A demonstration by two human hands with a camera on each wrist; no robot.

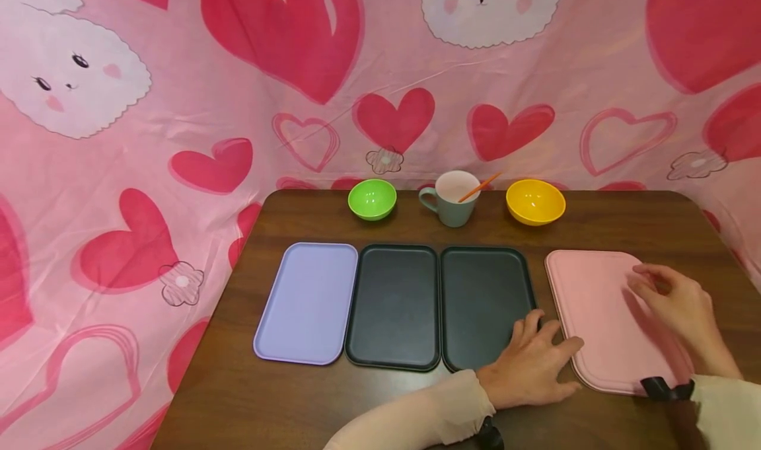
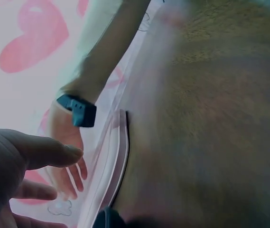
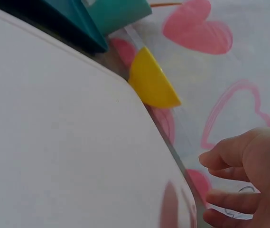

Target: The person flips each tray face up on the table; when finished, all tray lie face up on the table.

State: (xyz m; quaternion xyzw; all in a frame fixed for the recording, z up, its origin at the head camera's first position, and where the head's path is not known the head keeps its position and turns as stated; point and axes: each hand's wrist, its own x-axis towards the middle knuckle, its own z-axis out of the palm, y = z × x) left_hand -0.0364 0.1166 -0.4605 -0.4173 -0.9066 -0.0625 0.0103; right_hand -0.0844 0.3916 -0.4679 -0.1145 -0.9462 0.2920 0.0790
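Observation:
My left hand point(image 1: 529, 364) hovers between the right-hand black tray point(image 1: 487, 298) and the pink tray point(image 1: 600, 311), its fingers spread and holding nothing. Its fingertips overlap the black tray's right edge in the head view. Over the right side of the pink tray is my right hand point(image 1: 678, 301), fingers loosely bent with nothing between them; it casts a shadow on the tray. In the left wrist view, the left thumb shows before the pink tray's rim point(image 2: 120, 156). The right wrist view shows the tray surface point(image 3: 78, 118) looking pale beside the right hand point(image 3: 248, 175).
Left of these lie another black tray point(image 1: 392, 308) and a lavender tray point(image 1: 309, 304), in a row. Behind stand a green bowl point(image 1: 372, 200), a grey-green mug point(image 1: 454, 205) with an orange stick point(image 1: 481, 186), and a yellow bowl point(image 1: 535, 203). A heart-patterned cloth point(image 1: 297, 53) hangs behind the table.

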